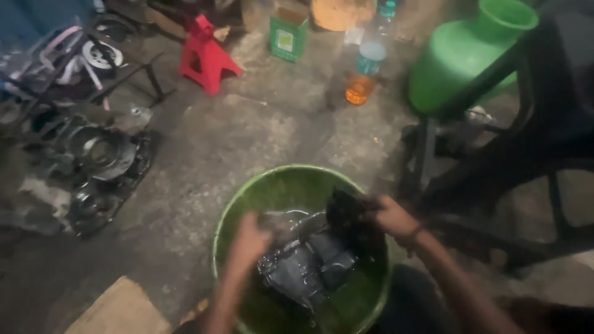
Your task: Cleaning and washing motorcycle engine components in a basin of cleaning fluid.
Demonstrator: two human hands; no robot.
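A green basin sits on the concrete floor, holding liquid and a dark, wet metal engine part. My left hand rests on the part's left side, steadying it. My right hand grips a dark rag or brush pressed against the part's upper right. Both hands are blurred by motion, and the fingers of the left hand are hard to make out.
Greasy engine casings lie at the left. A red jack stand, a green carton and a bottle of orange liquid stand at the back. A green jug and a dark chair frame crowd the right. A board lies bottom left.
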